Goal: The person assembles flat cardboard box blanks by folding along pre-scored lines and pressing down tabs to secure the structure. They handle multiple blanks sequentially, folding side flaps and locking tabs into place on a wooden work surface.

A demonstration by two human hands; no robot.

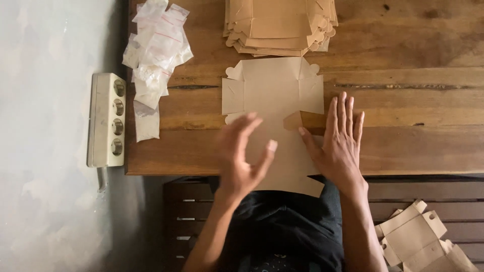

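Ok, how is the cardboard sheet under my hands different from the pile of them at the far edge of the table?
The cardboard sheet is a single blank, while the pile holds many stacked ones. The sheet lies under the right hand, with one flap folded up; the pile's blanks all lie flat and untouched. The sheet overhangs the near table edge; the pile runs out of view. Both are the same brown die-cut card.

Soft, dim daylight, warm tone, no hard glare. Wall [45, 151] at left pale, washed out, slightly hazy. Table [413, 100] evenly lit, faint sheen on wood grain. Left hand [242, 156] motion-blurred, fingers smeared. Right hand [340, 141] sharp, casting short soft shadow on table. Dark area under table edge, little detail. Whole picture mildly soft, compression grain visible.
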